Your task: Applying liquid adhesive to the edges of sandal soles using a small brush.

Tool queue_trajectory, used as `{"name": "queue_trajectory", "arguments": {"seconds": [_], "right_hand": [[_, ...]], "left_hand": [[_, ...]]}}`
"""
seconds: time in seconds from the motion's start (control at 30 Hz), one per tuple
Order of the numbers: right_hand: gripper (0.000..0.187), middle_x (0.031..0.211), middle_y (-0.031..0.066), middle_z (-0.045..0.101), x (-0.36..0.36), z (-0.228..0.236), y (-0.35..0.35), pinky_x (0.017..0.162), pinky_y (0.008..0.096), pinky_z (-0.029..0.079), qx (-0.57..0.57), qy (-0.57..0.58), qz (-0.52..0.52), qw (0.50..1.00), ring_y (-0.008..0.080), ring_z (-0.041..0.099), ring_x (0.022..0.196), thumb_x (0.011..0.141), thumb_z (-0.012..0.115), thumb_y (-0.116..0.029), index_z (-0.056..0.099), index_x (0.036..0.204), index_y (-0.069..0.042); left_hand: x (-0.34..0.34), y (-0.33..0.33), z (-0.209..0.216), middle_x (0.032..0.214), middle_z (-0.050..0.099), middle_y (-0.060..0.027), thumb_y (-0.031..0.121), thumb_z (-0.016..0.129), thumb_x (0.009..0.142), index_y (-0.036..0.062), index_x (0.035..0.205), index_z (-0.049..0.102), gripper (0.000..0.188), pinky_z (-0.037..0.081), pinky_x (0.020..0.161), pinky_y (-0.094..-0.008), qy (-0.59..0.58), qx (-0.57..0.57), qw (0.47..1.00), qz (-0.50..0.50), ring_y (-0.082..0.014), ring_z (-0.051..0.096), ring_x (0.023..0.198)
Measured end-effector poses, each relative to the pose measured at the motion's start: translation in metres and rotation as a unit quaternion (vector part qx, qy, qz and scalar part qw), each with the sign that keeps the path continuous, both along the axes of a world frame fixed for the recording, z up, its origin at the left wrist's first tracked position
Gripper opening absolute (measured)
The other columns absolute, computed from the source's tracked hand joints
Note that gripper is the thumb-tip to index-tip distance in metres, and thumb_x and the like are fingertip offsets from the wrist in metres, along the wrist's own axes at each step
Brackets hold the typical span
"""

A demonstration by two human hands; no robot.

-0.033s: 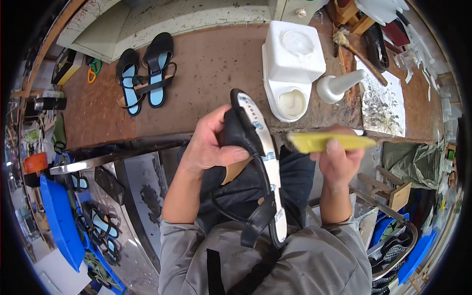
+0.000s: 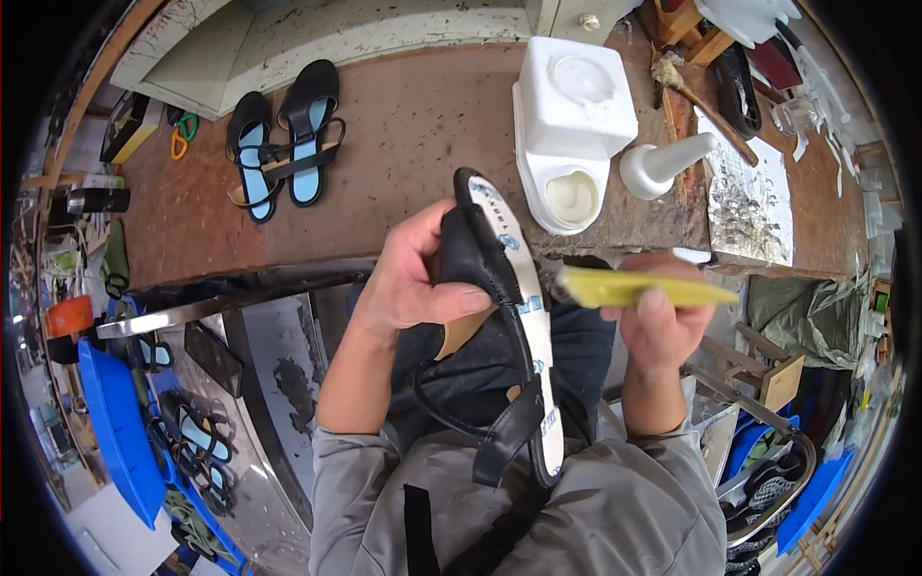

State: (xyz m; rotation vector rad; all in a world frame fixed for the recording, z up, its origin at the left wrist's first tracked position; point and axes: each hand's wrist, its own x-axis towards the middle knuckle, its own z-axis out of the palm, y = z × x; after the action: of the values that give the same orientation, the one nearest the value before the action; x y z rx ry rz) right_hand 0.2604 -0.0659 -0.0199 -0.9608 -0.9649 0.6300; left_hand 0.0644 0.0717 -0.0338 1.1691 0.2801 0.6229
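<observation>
My left hand (image 2: 413, 274) is closed around the front of a black sandal (image 2: 533, 317), thumb on the toe strap. The sandal stands on edge, toe pointing away from me, its pale face with blue marks turned to the right. Its ankle strap hangs loose toward my lap. To the right, my right hand (image 2: 663, 331) grips a flat yellow brush (image 2: 624, 288) between thumb and fingers. The brush's dark, blurred tip points at the sandal and is apart from it.
On the brown bench (image 2: 403, 144) lie two black sandals (image 2: 305, 144) with blue insoles. A white container (image 2: 571, 106) with a round cup stands beside a white cone-shaped piece (image 2: 663, 165). A stick (image 2: 715, 120) lies by a stained sheet (image 2: 754, 197). Blue trays (image 2: 115, 432) stand at left.
The sandal has shifted slightly to the right in my left hand. My right hand and the brush have dropped slightly, with the brush tilting a little.
</observation>
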Motion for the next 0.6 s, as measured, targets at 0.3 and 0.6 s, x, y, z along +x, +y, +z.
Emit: {"name": "queue_trajectory", "arguments": {"seconds": [0.3,0.6], "right_hand": [[0.015,0.072,0.0150,0.062,-0.023,0.018,-0.010,0.052,0.0315,0.048,0.113,-0.187,0.008,0.976,0.0251,0.064,0.061,0.072,0.067,-0.001,0.061,0.083,0.006],[0.016,0.071,0.0146,0.061,-0.031,0.024,-0.039,0.051,0.0321,0.049,0.131,-0.188,0.010,0.973,0.0266,0.065,0.061,0.071,0.067,-0.001,0.060,0.083,0.006]], "left_hand": [[-0.002,-0.019,0.022,0.093,0.060,-0.0028,0.009,0.075,0.063,-0.0022,0.104,0.051,0.049,0.043,0.078,-0.0222,-0.028,-0.005,0.999,0.016,-0.0087,0.055,0.084],[-0.007,-0.037,0.035,0.092,0.060,-0.0041,0.009,0.074,0.063,-0.0030,0.104,0.051,0.049,0.044,0.076,-0.0219,-0.056,-0.005,0.998,0.018,-0.0089,0.055,0.083]]}}
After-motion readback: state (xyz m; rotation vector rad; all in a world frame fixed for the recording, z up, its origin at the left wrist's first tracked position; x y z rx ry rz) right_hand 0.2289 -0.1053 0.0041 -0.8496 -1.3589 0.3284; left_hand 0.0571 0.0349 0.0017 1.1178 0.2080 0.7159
